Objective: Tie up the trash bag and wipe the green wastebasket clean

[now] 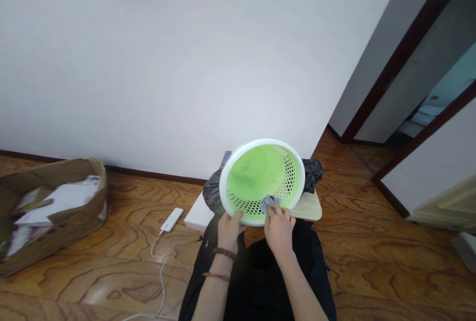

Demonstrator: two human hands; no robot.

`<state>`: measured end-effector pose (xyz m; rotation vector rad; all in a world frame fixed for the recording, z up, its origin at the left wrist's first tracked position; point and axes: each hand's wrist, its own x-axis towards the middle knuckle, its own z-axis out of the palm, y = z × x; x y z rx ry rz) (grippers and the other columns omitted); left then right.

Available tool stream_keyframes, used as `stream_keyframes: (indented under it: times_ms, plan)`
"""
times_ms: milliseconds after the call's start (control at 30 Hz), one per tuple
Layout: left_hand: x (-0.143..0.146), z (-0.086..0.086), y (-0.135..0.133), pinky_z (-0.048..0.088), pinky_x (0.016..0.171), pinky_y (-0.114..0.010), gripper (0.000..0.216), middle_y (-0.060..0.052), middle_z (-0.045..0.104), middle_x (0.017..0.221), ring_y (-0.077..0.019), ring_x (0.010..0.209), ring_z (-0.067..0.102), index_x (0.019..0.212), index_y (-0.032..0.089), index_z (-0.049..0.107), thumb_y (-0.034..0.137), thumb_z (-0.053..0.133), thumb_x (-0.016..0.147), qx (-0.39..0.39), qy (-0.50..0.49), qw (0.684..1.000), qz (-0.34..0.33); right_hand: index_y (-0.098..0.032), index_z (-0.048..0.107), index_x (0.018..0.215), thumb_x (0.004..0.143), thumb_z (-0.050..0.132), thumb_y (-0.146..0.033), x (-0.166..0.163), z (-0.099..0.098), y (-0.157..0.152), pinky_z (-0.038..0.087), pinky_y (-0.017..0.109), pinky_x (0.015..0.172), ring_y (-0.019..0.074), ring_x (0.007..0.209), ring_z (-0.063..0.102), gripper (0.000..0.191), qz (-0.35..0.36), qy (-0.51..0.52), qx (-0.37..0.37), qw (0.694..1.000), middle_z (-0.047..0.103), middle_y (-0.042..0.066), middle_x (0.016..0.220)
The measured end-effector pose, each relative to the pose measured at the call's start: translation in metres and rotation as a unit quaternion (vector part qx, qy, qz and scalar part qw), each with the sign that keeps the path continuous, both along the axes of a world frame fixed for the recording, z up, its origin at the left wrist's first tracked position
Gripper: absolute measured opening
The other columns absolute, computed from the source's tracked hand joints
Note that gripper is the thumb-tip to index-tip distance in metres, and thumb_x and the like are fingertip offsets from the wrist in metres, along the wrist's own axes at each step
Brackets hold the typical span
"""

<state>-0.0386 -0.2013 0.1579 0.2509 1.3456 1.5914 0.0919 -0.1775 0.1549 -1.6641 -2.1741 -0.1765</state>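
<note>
A green basket with a white rim and rows of holes in its wall is tilted toward me above my lap. My left hand grips its near left rim, thumb on the inside and fingers hidden beneath. In my right hand, a crumpled grey cloth is pinched between the fingers and pressed to the inner wall at the near side. Dark smudges show on the basket's green bottom.
Black plastic bags lie behind the basket, partly over a pale wooden board and a white box. A white power strip with a cord lies on the wooden floor. At left stands a cardboard box; a doorway opens at right.
</note>
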Motion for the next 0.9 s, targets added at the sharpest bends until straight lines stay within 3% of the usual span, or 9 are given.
stream_keyframes:
  times_ms: [200, 500, 767, 900]
  plan:
    - [0.007, -0.001, 0.003, 0.055, 0.064, -0.032, 0.033, -0.008, 0.067, 0.092, -0.0163, 0.071, 0.066, 0.1, 0.017, 0.056, 0.015, 0.064, 0.068, 0.004, -0.002, 1.0, 0.019, -0.028, 0.059, 0.112, 0.092, 0.032, -0.029, -0.012, 0.006, -0.012, 0.03, 0.037, 0.075, 0.0243, 0.096, 0.046, 0.034, 0.067, -0.011, -0.008, 0.998, 0.057, 0.007, 0.116]
    - [0.013, -0.001, 0.001, 0.055, 0.066, -0.033, 0.035, -0.01, 0.066, 0.098, -0.0163, 0.074, 0.066, 0.103, 0.018, 0.056, 0.017, 0.066, 0.068, 0.011, -0.01, 1.0, 0.012, -0.024, 0.065, 0.096, 0.088, 0.04, -0.022, 0.044, 0.019, 0.023, 0.028, 0.04, 0.077, 0.0258, 0.093, 0.043, 0.027, 0.047, -0.035, 0.06, 0.996, 0.059, 0.01, 0.112]
    - [0.018, 0.003, 0.002, 0.055, 0.065, -0.033, 0.032, -0.009, 0.066, 0.095, -0.0175, 0.074, 0.066, 0.1, 0.017, 0.056, 0.014, 0.064, 0.068, 0.018, -0.023, 0.999, 0.026, -0.027, 0.06, 0.106, 0.09, 0.036, -0.024, 0.011, 0.013, -0.006, 0.031, 0.035, 0.075, 0.0211, 0.088, 0.046, 0.029, 0.133, -0.026, 0.0, 0.991, 0.059, 0.006, 0.105]
    - [0.016, 0.002, 0.001, 0.055, 0.067, -0.034, 0.034, -0.01, 0.066, 0.098, -0.0182, 0.076, 0.066, 0.101, 0.018, 0.055, 0.018, 0.065, 0.069, 0.023, -0.021, 0.999, 0.029, -0.026, 0.062, 0.103, 0.089, 0.038, -0.024, 0.022, 0.022, 0.003, 0.029, 0.038, 0.078, 0.0228, 0.089, 0.045, 0.027, 0.109, -0.024, 0.02, 0.994, 0.06, 0.008, 0.101]
